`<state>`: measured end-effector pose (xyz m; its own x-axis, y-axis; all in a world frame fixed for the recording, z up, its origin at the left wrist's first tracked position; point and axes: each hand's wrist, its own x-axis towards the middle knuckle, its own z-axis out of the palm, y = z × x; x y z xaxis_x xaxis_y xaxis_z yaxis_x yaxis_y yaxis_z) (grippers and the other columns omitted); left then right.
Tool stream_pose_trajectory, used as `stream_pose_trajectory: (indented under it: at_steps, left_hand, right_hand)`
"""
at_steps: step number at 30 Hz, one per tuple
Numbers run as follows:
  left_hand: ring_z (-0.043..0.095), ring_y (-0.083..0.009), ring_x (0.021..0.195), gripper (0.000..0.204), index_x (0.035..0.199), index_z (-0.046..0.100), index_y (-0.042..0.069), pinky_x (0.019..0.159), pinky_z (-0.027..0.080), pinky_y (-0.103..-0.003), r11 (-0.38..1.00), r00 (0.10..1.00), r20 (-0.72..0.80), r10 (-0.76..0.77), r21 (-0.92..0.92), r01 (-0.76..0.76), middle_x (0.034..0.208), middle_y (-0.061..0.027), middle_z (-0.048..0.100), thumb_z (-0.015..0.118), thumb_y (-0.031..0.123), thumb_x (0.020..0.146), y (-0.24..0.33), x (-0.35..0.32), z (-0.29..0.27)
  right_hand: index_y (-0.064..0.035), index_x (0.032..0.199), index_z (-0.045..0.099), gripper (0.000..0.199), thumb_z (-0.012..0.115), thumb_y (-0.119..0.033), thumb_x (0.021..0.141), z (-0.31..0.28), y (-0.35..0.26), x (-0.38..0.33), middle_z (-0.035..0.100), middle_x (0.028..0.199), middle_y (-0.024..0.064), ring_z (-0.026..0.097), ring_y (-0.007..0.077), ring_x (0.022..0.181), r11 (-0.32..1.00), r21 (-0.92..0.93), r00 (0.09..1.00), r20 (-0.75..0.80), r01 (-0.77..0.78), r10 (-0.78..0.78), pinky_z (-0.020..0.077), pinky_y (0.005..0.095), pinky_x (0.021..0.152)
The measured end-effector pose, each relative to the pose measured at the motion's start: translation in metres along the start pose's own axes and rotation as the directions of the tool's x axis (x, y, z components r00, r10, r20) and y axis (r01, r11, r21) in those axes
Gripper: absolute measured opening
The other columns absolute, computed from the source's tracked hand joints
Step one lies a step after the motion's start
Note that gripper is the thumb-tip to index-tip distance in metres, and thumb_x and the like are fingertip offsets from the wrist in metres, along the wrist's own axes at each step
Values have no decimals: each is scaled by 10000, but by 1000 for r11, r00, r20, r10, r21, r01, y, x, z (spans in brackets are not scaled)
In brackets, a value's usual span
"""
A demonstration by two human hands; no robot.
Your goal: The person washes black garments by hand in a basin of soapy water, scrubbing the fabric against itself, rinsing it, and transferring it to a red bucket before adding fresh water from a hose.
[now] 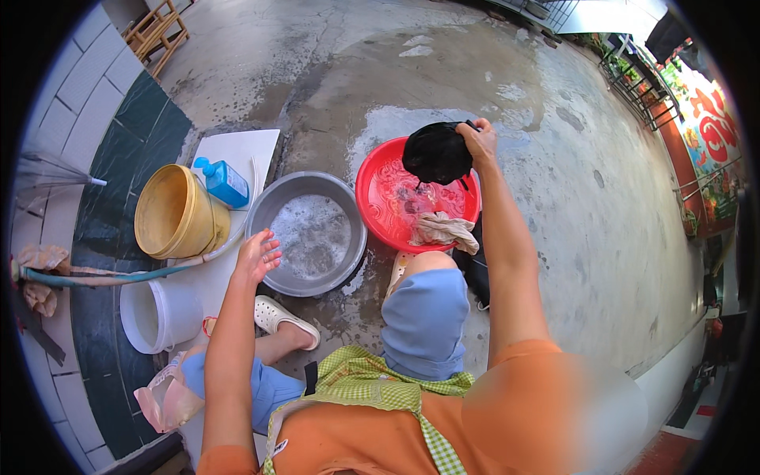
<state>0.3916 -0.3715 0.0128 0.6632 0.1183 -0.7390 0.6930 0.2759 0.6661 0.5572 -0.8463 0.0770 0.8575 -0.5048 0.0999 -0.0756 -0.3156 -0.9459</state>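
My right hand [480, 144] is closed on the edge of a black cloth item [437, 153], which hangs bunched over the red basin [366, 196]. Water fills that basin, and a beige cloth [443, 229] droops over its near right rim. What kind of garment the black piece is, I cannot make out. My left hand [258, 257] is empty, its fingers apart, beside the near left rim of the grey basin [261, 198]. Foamy water lies inside the grey basin, which stands just left of the red one.
Left of the basins are a yellowish bucket [207, 210], a blue bottle [228, 184] and a white bucket [180, 315]. A teal hose [103, 279] runs from the tiled wall. Something black [473, 273] lies beside my knee. A bamboo rack [157, 36] stands far left.
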Motion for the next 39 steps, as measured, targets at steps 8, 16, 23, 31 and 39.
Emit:
stream_pose_trajectory:
  at_steps: [8, 16, 23, 31, 39]
  left_hand:
    - [537, -231, 761, 318, 1040, 513, 108, 625, 451, -361, 983, 996, 30, -85, 164, 79, 939, -83, 552, 547, 360, 848, -24, 15, 24]
    - [559, -192, 675, 258, 1022, 517, 109, 553, 454, -324, 950, 987, 1, -160, 270, 154, 867, -57, 574, 543, 305, 857, -41, 21, 63]
    - [561, -189, 657, 286, 1041, 505, 115, 535, 454, -306, 936, 991, 119, -67, 353, 21, 853, -59, 560, 567, 306, 837, -39, 12, 82]
    - [550, -238, 708, 309, 1040, 503, 106, 590, 455, -375, 951, 987, 19, -161, 272, 150, 893, -87, 555, 556, 336, 841, -47, 7, 44]
    - [553, -211, 707, 286, 1027, 508, 114, 584, 451, -341, 970, 997, 75, -10, 242, -8, 868, -62, 558, 561, 328, 844, 3, -1, 33]
  right_hand:
    - [-74, 1040, 546, 502, 715, -179, 579, -89, 154, 7, 584, 910, 137, 585, 244, 831, 925, 74, 926, 85, -373, 367, 490, 349, 729]
    - [-367, 1384, 201, 899, 672, -213, 634, -53, 157, -52, 176, 1437, 164, 205, 459, 1280, 736, -622, 939, 3, -266, 343, 274, 642, 939]
    - [-123, 1376, 288, 727, 555, -451, 784, -141, 245, -77, 321, 1362, 230, 326, 386, 1241, 759, -489, 891, -365, -430, 269, 260, 453, 1021]
    - [-124, 1325, 374, 599, 563, -231, 767, -162, 255, -267, 590, 1117, 153, 570, 307, 1044, 189, -928, 598, -45, -322, 800, 391, 439, 931]
    - [31, 753, 582, 142, 505, -56, 670, -262, 124, -212, 568, 690, 29, 512, 107, 640, 972, 110, 922, -311, -208, 232, 427, 262, 586]
